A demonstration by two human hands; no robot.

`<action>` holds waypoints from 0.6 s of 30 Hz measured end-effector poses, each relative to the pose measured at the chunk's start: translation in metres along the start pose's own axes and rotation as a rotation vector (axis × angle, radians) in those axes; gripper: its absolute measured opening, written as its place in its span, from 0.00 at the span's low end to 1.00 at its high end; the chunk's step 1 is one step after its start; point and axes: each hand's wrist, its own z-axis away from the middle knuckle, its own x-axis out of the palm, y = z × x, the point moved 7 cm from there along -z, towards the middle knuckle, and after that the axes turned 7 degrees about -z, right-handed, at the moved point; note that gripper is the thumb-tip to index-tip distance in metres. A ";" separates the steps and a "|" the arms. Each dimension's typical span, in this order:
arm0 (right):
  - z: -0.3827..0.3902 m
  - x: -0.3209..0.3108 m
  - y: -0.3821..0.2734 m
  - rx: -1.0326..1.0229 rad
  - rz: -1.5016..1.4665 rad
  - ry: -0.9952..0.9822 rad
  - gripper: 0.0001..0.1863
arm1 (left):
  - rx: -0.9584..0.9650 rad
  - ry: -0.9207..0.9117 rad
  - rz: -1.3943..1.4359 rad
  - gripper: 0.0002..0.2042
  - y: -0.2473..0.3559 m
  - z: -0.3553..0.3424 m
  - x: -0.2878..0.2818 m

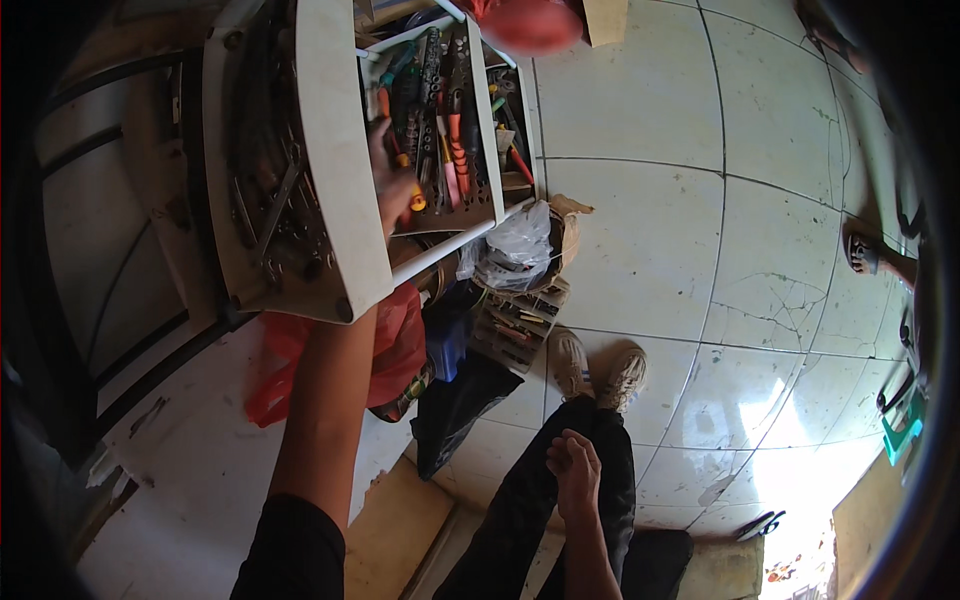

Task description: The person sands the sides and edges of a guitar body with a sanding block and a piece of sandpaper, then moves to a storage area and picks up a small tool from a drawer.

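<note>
My left hand point(393, 188) reaches behind the white front of the upper tray into the middle tray point(430, 222) of a white rack. Its fingers are smeared and partly hidden, right beside a screwdriver with a yellow-orange handle point(416, 200); I cannot tell whether they grip it. Around it in the tray lie pliers with orange handles point(458, 150), a pink-handled tool point(448, 175) and several dark metal tools. My right hand point(576, 472) hangs over my legs, its fingers curled in, with nothing visible in them.
The upper tray point(345, 150) holds jumbled dark metal tools. Below the rack are a red plastic bag point(400, 335), a round container with clear plastic bags point(518, 250), a compartment box point(515, 325) and a black bag point(460, 410). Another person's sandalled foot point(862, 252) is at the right.
</note>
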 end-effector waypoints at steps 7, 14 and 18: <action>0.000 -0.005 -0.001 -0.004 0.006 0.016 0.18 | -0.159 0.071 0.225 0.28 -0.013 0.013 -0.007; 0.002 -0.004 -0.002 -0.011 -0.017 -0.006 0.16 | -0.151 0.090 0.204 0.28 -0.009 0.009 0.009; 0.004 -0.003 -0.006 -0.012 -0.012 -0.011 0.19 | -0.302 0.070 0.176 0.28 0.007 0.016 0.012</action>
